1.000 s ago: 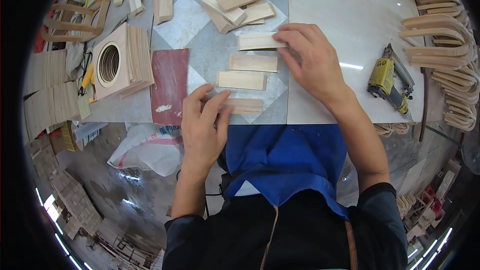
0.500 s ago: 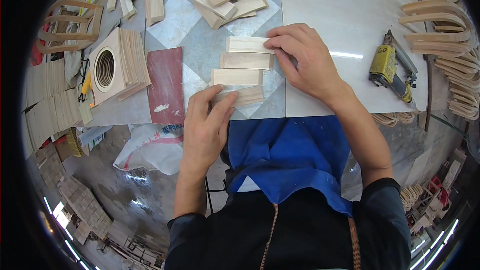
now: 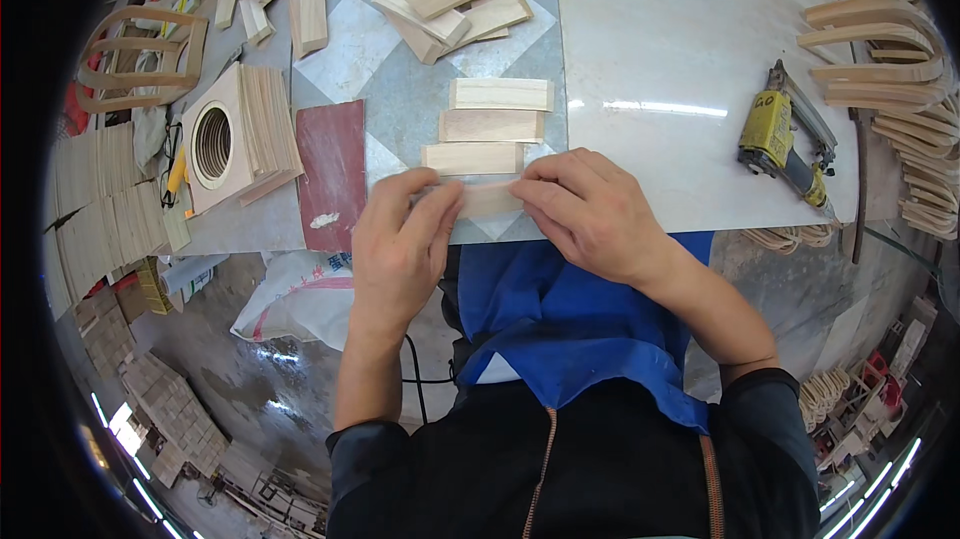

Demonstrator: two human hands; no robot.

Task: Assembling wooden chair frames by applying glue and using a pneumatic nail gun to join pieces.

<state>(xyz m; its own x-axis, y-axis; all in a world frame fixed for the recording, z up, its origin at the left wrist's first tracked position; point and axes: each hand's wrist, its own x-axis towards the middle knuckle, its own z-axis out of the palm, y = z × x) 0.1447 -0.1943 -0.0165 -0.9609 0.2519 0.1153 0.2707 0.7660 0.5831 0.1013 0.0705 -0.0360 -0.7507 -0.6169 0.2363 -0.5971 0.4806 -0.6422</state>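
Note:
Near the table's front edge, a small wood block is held at its two ends. My left hand pinches its left end, fingers closed. My right hand grips its right end between thumb and fingers. Just beyond it, three similar pale wood blocks lie in a stepped column: a nearest block, a middle block and a far block. The held block looks slightly blurred, and its ends are hidden by my fingertips.
A pile of loose wood blocks lies at the back. Left stand a dark red sheet and stacked square panels with round holes. A yellow nail gun rests on the right, beside curved wooden pieces.
My right hand has left the far block and come nearer, onto the right end of the nearest one. My left hand stays at the left end.

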